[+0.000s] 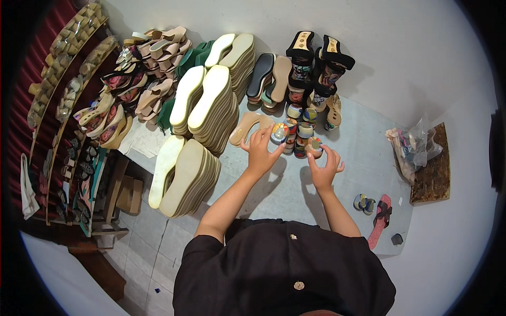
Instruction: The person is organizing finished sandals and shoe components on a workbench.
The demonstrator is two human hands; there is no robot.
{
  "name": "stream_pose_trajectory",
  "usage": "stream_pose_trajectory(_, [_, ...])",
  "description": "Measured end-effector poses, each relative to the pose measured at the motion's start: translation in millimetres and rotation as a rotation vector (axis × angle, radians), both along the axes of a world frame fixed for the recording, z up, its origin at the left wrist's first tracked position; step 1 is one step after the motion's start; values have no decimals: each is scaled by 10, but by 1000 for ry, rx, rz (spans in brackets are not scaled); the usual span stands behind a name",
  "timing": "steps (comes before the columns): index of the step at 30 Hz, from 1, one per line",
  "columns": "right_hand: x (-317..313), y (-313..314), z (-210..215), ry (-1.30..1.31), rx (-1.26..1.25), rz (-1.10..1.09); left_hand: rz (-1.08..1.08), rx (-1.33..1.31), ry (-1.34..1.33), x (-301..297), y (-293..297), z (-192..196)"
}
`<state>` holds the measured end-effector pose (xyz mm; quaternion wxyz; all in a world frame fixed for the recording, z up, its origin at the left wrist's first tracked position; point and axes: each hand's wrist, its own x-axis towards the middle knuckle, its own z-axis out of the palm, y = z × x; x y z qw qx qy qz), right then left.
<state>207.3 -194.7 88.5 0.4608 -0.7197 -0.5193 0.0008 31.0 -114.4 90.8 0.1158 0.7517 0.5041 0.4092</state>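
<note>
Left hand (259, 152) pinches a patterned shoe heel block (279, 132) at the front of the cluster of colourful heel blocks (299, 129) on the grey mat (363, 152). Right hand (324, 169) fingers curl on another heel block (315, 144), front right. Tan insole (243, 127) just left. Stacks of cream soles (203, 108) beyond, left. Black platform wedges (316, 58) behind. Pink sandal (379, 218) far right.

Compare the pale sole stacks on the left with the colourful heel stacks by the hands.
The sole stacks are long, flat, cream pieces leaning in fanned piles; the heel stacks are short, round, multicoloured blocks standing in upright columns. The soles lie untouched, while the left hand grips one heel and the right hand touches another. Both sit on the grey sheet.
</note>
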Motion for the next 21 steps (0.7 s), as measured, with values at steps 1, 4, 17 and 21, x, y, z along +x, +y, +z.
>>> stream_pose_trajectory(1, [-4,59,51,2,26,1,6,-6,3,22,49,27])
stream_pose_trajectory(4, [-1,278,122,6,67,-12,15,-23,20,125,223,66])
stream_pose_trajectory(17, [42,753,151,42,-48,-67,19,-155,-34,463,610,59])
stream_pose_trajectory(21, [38,804,137,35,-80,-57,-3,-206,-27,497,657,-9])
